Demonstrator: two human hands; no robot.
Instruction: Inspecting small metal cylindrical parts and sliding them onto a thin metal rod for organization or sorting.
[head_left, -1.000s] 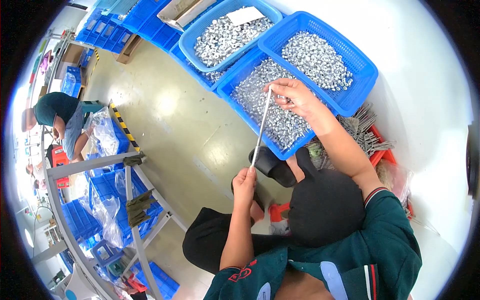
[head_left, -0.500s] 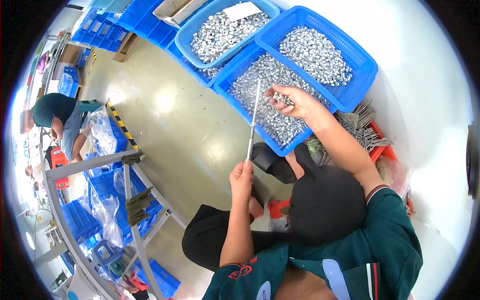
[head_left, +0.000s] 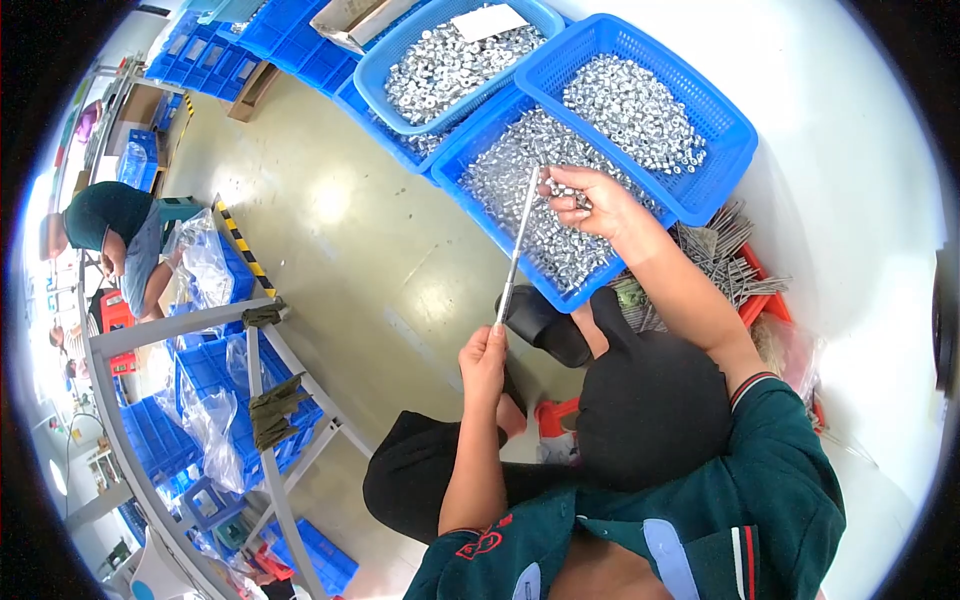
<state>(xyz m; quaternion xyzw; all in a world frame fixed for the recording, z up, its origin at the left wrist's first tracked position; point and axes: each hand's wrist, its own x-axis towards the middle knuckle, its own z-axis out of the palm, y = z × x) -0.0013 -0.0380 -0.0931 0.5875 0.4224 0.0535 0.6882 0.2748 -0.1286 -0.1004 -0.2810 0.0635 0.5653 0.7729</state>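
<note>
My left hand (head_left: 484, 362) grips the lower end of a slim metal rod (head_left: 517, 255), which slants up and to the right. At the rod's upper tip, the thumb and fingers of my right hand (head_left: 603, 205) are bent together. Several small silvery ring-like metal parts (head_left: 556, 190) lie in that hand; whether one is on the tip is too small to tell. Below my right hand is a blue bin (head_left: 592, 291) holding a heap of similar metal parts (head_left: 570, 255).
A blue mesh basket (head_left: 722, 150) of rings overlaps the bin; a lighter blue basket (head_left: 372, 95) stands behind left. Thin metal rods (head_left: 715, 262) fill a red container (head_left: 768, 305) at right. Left are a grey metal frame (head_left: 175, 327), blue crates (head_left: 160, 440) and another person (head_left: 115, 225).
The rod's upper end has swung right to meet my right fingertips, where a gap showed before. My left hand has stayed nearly in place.
</note>
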